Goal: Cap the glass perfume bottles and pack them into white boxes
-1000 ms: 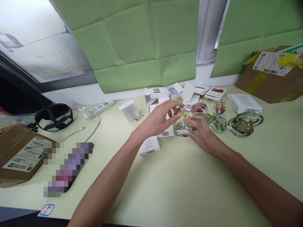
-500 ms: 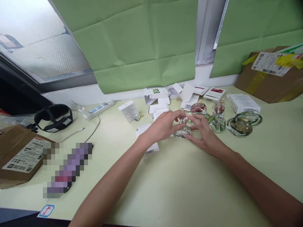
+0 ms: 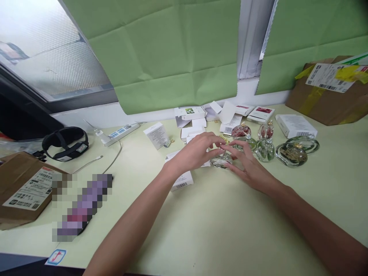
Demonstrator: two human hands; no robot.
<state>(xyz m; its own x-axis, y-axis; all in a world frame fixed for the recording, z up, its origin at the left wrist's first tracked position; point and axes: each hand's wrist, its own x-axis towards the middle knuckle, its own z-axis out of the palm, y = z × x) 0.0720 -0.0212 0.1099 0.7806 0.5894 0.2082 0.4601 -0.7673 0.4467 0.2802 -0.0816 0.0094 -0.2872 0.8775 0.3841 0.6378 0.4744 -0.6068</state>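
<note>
1. Left hand (image 3: 198, 151): half curled, thumb and fingertips drawn together over the top of the clear glass bottle (image 3: 219, 162). Impossible to tell behind the fingers: a small part pinched there, or nothing.
2. Right hand (image 3: 248, 165): loosely bent, thumb low at the bottle's right side, fingers arched toward its top. Touch likely; firmness of hold impossible to tell.
3. Place of the bottle: on the worktop (image 3: 224, 222), between both hands, at the near left edge of the glassware group.
4. Main hazard, as judged: tipping or skidding of the bottle. Probable cause: smooth glass, an off-centre push from the left hand, too light a brace from the right.
5. Second hazard: slipping of fingertips at the neck. Probable cause: crowding of both hands over one small spot, with poor sight of it.
6. Third hazard: a knock against the green bottle (image 3: 249, 144) or the red bottle (image 3: 240, 131), just beyond the right fingers, with possible chipping. Probable cause: scant room for a wide swing.
7. Lesser hazards: brushing aside of the gold-coloured piece (image 3: 224, 138), on the far side of the fingertips; dragging of the white carton (image 3: 183, 181) by the left wrist, just beside it.
</note>
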